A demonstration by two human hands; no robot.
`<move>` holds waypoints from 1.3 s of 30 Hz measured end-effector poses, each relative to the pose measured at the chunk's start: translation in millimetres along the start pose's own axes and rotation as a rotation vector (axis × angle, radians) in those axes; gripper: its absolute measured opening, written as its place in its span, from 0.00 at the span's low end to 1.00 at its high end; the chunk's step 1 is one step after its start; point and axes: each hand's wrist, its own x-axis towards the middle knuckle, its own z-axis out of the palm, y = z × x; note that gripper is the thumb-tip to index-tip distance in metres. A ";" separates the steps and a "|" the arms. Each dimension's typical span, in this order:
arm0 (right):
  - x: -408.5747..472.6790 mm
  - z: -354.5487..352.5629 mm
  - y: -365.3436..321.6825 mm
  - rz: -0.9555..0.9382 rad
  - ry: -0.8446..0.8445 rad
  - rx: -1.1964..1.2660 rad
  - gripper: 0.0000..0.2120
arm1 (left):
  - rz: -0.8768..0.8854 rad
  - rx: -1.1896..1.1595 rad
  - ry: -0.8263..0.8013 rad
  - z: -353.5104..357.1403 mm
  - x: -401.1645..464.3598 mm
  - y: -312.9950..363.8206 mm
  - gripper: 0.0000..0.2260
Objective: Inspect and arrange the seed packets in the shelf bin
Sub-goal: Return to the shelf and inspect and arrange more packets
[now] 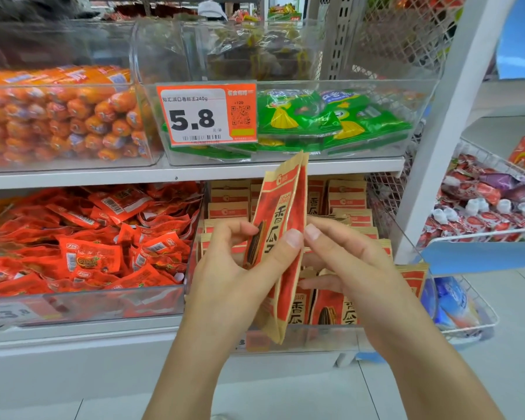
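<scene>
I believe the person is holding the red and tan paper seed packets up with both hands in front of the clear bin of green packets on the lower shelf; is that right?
Not quite. In the head view both hands, left and right, do hold the red and tan paper seed packets, but the clear bin of green packets sits on the upper shelf. The lower-shelf bin behind them holds matching red and tan packets.

1. A white shelf (194,172) runs across the shop, with another white shelf board below it.
2. A white post (437,140) stands on the right.
3. Grey mesh (406,34) sits behind the top shelf.
4. The floor (346,395) has pale tiles.
5. A wire basket (479,322) hangs at the right side.
6. The light is bright and even.
</scene>
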 end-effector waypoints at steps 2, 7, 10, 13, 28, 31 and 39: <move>-0.1 -1.7 -1.8 -0.015 0.011 -0.011 0.14 | 0.011 -0.029 -0.023 2.9 -2.8 2.6 0.29; 3.5 -6.1 -1.4 -0.038 0.123 0.018 0.23 | -0.054 -0.073 -0.232 4.2 -10.4 14.0 0.27; 4.2 -9.4 -3.0 -0.006 0.169 0.097 0.24 | -0.126 -0.049 -0.368 8.1 -11.4 12.8 0.27; 2.8 -12.5 -2.7 0.019 0.172 0.101 0.20 | -0.145 0.020 -0.403 12.1 -11.0 9.1 0.25; 6.1 -12.8 4.9 0.026 0.101 0.054 0.17 | -0.083 -0.004 -0.299 21.2 -4.2 0.6 0.16; 6.8 -11.6 4.5 0.028 0.119 0.071 0.17 | -0.072 0.011 -0.288 21.8 -4.7 -0.5 0.15; 7.0 -11.9 5.0 0.011 0.148 0.101 0.09 | -0.045 0.015 -0.299 23.5 -8.6 4.3 0.24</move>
